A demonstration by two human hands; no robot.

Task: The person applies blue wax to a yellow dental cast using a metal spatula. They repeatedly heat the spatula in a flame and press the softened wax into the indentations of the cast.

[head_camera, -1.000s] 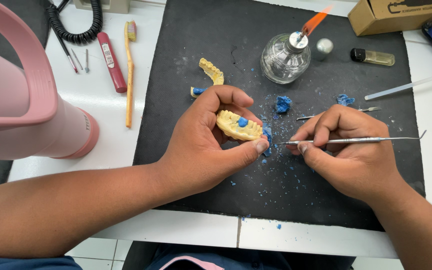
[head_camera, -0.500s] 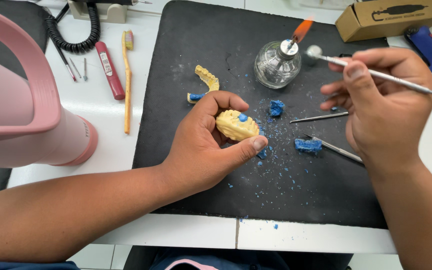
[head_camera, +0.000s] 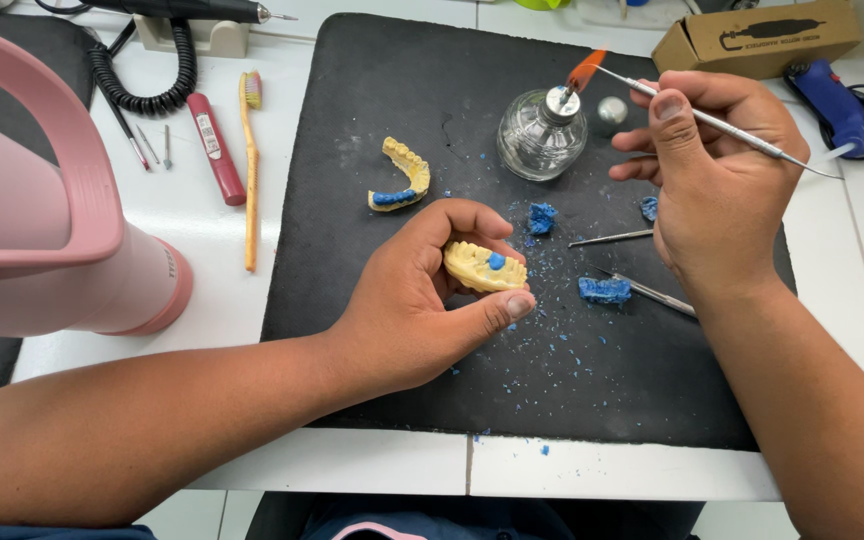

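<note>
- Head view: left hand [head_camera: 407,310] grips the yellow cast [head_camera: 483,267], teeth up, exposing its blue wax.
- Right hand [head_camera: 717,190] pinches a probe [head_camera: 727,125], tip in the burner [head_camera: 542,135] flame, evidently for heat.
- Wax bits [head_camera: 604,290] lie nearby on the mat [head_camera: 372,120].

brown cardboard box [head_camera: 757,38], top right

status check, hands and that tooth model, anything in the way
Left hand grips yellow tooth model over black mat. Right hand holds metal tool, tip in lamp flame. Nothing between them.
</note>
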